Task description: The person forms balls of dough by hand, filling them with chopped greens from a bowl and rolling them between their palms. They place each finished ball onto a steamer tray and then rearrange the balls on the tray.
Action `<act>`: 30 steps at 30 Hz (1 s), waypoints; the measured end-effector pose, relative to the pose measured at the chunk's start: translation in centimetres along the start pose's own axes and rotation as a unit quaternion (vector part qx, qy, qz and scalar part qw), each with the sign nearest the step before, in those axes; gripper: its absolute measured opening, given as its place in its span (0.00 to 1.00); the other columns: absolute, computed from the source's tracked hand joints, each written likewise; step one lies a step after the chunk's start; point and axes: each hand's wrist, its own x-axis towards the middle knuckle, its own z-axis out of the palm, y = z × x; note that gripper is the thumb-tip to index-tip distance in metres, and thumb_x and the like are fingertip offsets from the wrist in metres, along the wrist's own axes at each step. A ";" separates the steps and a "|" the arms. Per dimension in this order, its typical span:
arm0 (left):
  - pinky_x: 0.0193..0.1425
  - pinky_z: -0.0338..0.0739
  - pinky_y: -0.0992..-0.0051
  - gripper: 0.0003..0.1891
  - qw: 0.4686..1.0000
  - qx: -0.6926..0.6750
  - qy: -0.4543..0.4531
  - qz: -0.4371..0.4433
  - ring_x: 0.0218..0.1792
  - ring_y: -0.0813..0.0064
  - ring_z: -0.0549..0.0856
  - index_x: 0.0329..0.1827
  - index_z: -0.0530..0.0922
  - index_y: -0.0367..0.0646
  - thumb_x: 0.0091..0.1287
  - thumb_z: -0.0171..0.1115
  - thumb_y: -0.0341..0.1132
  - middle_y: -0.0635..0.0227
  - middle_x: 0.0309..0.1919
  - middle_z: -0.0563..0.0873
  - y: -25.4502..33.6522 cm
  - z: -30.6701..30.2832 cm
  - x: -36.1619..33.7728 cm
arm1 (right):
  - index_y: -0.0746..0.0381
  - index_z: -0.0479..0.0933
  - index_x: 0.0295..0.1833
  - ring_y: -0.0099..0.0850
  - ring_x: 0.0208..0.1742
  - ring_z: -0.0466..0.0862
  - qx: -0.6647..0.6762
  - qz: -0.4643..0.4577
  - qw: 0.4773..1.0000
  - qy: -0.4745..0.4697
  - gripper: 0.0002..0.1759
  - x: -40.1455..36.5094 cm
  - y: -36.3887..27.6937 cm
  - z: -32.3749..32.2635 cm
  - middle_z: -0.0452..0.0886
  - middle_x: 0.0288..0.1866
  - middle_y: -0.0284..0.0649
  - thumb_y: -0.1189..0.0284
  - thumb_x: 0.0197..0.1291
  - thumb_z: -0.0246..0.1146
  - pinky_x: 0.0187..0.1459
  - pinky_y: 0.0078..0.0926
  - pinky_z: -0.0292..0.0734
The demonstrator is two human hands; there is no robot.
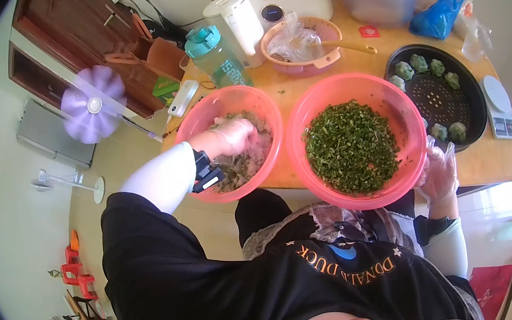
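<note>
With my gloved left hand (pixel 232 138) sunk in the grey minced filling (pixel 239 169) of the smaller pink plastic bowl (pixel 219 95), grip hidden so I cannot tell if it is clenched, and my right hand (pixel 438 171) loose-fingered against the larger pink plastic bowl of chopped greens (pixel 325 92), a hard press could tip the smaller bowl, which seems to overhang the wooden table (pixel 285 91) under my wrist.

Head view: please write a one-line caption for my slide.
Gloved left hand in a pink plastic bowl of minced filling; gloved right hand beside a larger pink bowl of chopped greens.
</note>
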 end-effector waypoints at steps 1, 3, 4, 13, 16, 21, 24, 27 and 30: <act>0.50 0.81 0.62 0.08 0.999 0.010 0.008 -0.037 0.43 0.58 0.86 0.41 0.86 0.45 0.58 0.67 0.29 0.61 0.43 0.87 -0.1 -0.5 -0.1 | 0.66 0.75 0.67 0.29 0.30 0.79 0.012 0.016 1.000 -0.018 0.42 0.0 -0.1 -0.2 0.85 0.45 0.44 0.39 0.75 0.42 0.29 0.24 0.77; 0.49 0.82 0.65 0.06 0.981 -0.189 0.043 0.010 0.42 0.67 0.87 0.36 0.84 0.41 0.57 0.64 0.23 0.64 0.39 0.88 -2.0 -1.8 -0.4 | 0.65 0.75 0.67 0.28 0.30 0.79 0.019 0.022 0.998 -0.051 0.42 0.2 -0.3 -0.5 0.85 0.46 0.44 0.38 0.75 0.41 0.28 0.24 0.77; 0.49 0.81 0.66 0.05 0.961 -0.266 0.067 -0.025 0.42 0.68 0.86 0.35 0.83 0.40 0.58 0.63 0.21 0.64 0.39 0.88 -1.6 -2.9 -0.9 | 0.64 0.75 0.67 0.28 0.31 0.80 0.027 0.029 0.996 -0.083 0.42 0.2 -0.2 -0.6 0.85 0.46 0.44 0.38 0.75 0.41 0.28 0.24 0.77; 0.57 0.78 0.66 0.16 0.740 -0.646 -0.091 -0.163 0.53 0.66 0.84 0.56 0.82 0.46 0.65 0.61 0.24 0.64 0.51 0.85 2.6 0.6 0.2 | 0.71 0.71 0.68 0.41 0.41 0.87 0.088 0.046 0.986 -0.135 0.40 0.5 -0.2 -1.1 0.83 0.56 0.54 0.42 0.76 0.44 0.39 0.35 0.84; 0.51 0.78 0.71 0.19 0.702 -0.683 -0.046 -0.197 0.46 0.69 0.83 0.59 0.77 0.45 0.65 0.61 0.25 0.68 0.46 0.83 4.3 1.3 0.7 | 0.70 0.73 0.67 0.41 0.41 0.86 0.083 0.054 0.987 -0.123 0.39 0.6 -0.6 -1.1 0.83 0.56 0.52 0.44 0.78 0.41 0.41 0.36 0.85; 0.45 0.75 0.72 0.16 0.805 -0.584 -0.092 -0.059 0.40 0.75 0.80 0.57 0.75 0.45 0.66 0.61 0.29 0.72 0.40 0.81 4.4 1.8 0.9 | 0.68 0.75 0.66 0.40 0.39 0.87 0.070 0.046 0.990 -0.110 0.36 0.4 -0.5 -0.5 0.83 0.56 0.51 0.46 0.78 0.43 0.38 0.33 0.86; 0.41 0.73 0.72 0.11 0.913 -0.406 -0.030 -0.011 0.36 0.73 0.79 0.47 0.80 0.41 0.61 0.59 0.27 0.72 0.32 0.81 1.8 3.4 1.9 | 0.69 0.75 0.66 0.40 0.38 0.88 0.046 0.034 0.993 -0.104 0.36 0.3 -0.4 -1.2 0.83 0.54 0.53 0.47 0.72 0.54 0.38 0.33 0.86; 0.40 0.71 0.72 0.10 0.878 -0.461 -0.027 -0.125 0.35 0.73 0.78 0.45 0.81 0.42 0.62 0.59 0.28 0.71 0.33 0.81 -2.3 5.4 3.5 | 0.69 0.75 0.66 0.41 0.37 0.88 0.025 0.017 0.993 -0.110 0.36 0.3 -0.4 -1.5 0.84 0.52 0.53 0.48 0.69 0.59 0.37 0.32 0.87; 0.40 0.72 0.73 0.07 0.785 -0.602 -0.049 -0.141 0.35 0.74 0.78 0.41 0.83 0.42 0.63 0.59 0.31 0.68 0.35 0.83 -2.0 5.8 3.2 | 0.70 0.75 0.66 0.41 0.35 0.87 0.032 0.025 0.993 -0.111 0.36 0.4 -0.3 -1.7 0.84 0.49 0.53 0.48 0.69 0.60 0.36 0.31 0.87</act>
